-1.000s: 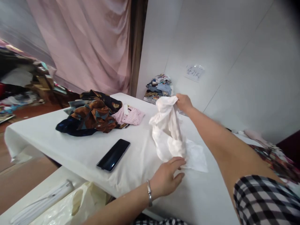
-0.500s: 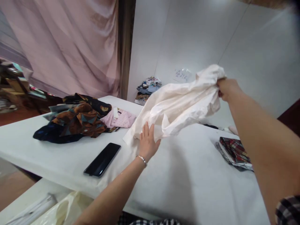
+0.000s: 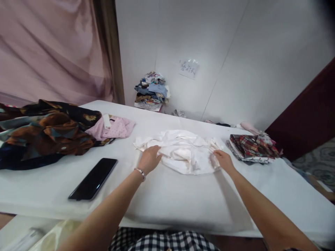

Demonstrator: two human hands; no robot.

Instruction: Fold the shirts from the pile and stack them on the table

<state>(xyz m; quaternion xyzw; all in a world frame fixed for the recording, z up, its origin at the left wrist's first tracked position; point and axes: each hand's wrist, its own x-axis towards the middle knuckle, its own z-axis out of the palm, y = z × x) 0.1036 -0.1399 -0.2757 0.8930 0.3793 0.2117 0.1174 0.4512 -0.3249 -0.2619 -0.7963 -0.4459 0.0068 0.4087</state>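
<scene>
A crumpled white garment (image 3: 183, 150) lies bunched on the white-covered table (image 3: 178, 202) in front of me; its folds hide what kind of garment it is. My left hand (image 3: 149, 159), with a silver bracelet at the wrist, grips the near left edge, its fingertips partly hidden in the cloth. At the opposite end, my right hand (image 3: 223, 161) pinches the right edge between thumb and fingers.
To the left lie a heap of dark and brown patterned clothes (image 3: 52, 132), a pink dotted garment (image 3: 117, 127) and a black phone (image 3: 93, 179). Folded plaid clothes (image 3: 253, 146) sit at the right. A clothes pile (image 3: 151, 90) stands by the wall beyond the table.
The white garment has come down from the air onto the table. My right hand has lowered with it, and my left hand has changed from spread fingers to gripping its edge.
</scene>
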